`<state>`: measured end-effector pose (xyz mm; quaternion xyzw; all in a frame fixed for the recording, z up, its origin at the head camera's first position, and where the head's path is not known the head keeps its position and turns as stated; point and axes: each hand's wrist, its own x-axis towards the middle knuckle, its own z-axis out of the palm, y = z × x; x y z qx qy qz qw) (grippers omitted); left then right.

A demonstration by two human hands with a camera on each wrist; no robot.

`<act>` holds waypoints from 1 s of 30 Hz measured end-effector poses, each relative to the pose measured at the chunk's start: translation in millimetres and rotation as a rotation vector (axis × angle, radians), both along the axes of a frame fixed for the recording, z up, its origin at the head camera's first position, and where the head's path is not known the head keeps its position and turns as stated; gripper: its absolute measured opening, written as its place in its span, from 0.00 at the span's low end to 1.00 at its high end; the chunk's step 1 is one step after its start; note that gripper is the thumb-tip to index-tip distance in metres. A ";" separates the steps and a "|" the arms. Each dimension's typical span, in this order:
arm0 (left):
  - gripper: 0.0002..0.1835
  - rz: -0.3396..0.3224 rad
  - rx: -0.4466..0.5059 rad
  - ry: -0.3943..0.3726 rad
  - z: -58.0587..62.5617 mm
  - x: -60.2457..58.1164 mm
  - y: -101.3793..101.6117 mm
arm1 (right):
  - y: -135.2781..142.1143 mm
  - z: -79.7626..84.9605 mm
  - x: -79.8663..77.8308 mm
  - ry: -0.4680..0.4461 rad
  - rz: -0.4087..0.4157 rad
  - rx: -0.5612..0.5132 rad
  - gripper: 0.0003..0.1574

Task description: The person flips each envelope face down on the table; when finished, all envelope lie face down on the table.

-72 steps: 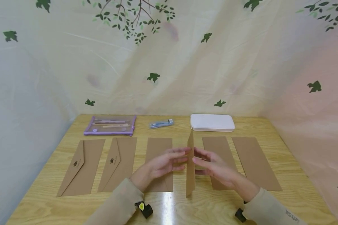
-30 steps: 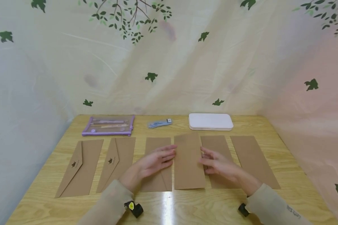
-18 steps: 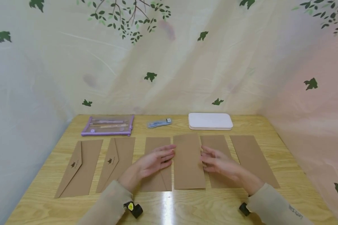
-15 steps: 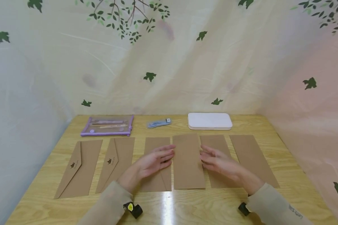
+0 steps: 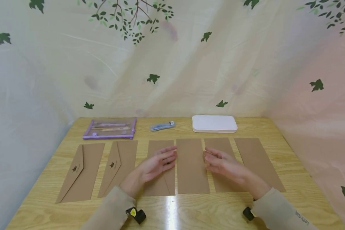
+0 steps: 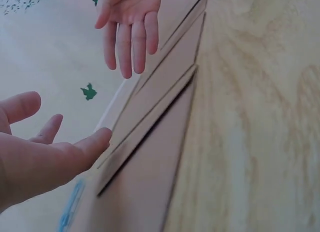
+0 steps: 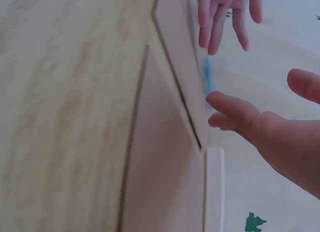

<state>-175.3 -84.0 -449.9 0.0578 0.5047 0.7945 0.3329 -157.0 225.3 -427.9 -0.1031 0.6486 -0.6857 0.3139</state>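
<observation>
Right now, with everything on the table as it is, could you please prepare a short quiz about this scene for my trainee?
1. Count: how many kraft envelopes lie in the row?
2. Fill in: at the back of the table, the ____ lies between the purple-trimmed zip pouch and the white case.
3. True or false: the right hand grips the white case.

Key: 1. six; 2. blue packet; 3. false, it holds nothing.
</observation>
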 end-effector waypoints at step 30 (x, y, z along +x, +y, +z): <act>0.25 0.122 -0.674 0.363 7.4 -7.1 -95.0 | -101.1 -14.7 -20.8 -0.146 0.013 -0.211 0.44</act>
